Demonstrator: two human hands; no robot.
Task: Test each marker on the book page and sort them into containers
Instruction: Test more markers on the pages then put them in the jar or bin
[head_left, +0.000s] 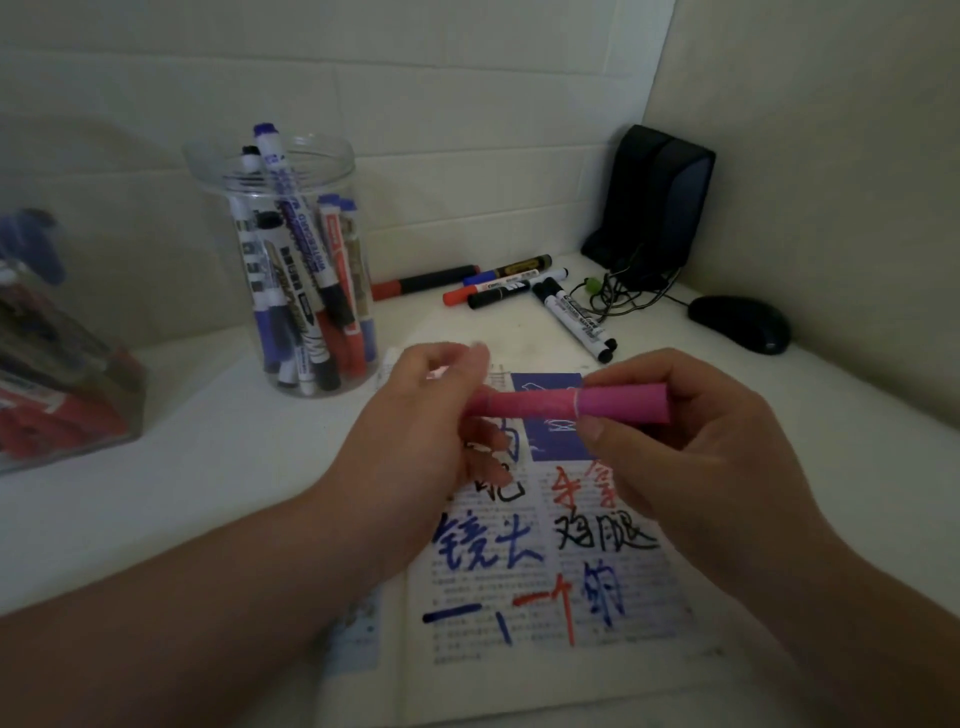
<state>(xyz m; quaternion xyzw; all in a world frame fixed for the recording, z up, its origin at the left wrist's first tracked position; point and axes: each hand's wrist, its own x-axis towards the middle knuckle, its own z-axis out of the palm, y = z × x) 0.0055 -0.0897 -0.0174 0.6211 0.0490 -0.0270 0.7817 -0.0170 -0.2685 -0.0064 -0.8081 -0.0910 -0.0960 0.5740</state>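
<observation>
While both hands are up over the top half of the open book (540, 649), one pink marker (535, 404) sits between them, lying level and crosswise just above the page. It's a smooth, matte-looking tube. A thin pale ring splits it into a rosier left part and a more magenta right part with a blunt, flat end. The left hand (415, 431) pinches the left end with fingertips and thumb. The right hand (685, 447) is curled round the right part, thumb underneath.

The book lies flat on a white table (234, 467). Its printed paper page is covered in big handwritten characters in blue, black and red ink.

Beyond the book to the left stands one clear round plastic jar (337, 161), packed with upright markers with blue, black and red caps. They overlap too much for a proper count, but it's well over ten. Far left of the book is one clear box (62, 374), blurry, with red and blue stuff inside.

Straight beyond the book lie the loose markers (498, 286). I count six, mostly white barrels with black, red or blue caps, some crossing each other.

Beyond the book to the right there's one glossy black mouse (740, 325), one upright black case (654, 208) in the corner, and a tangle of thin dark cables (613, 291).
</observation>
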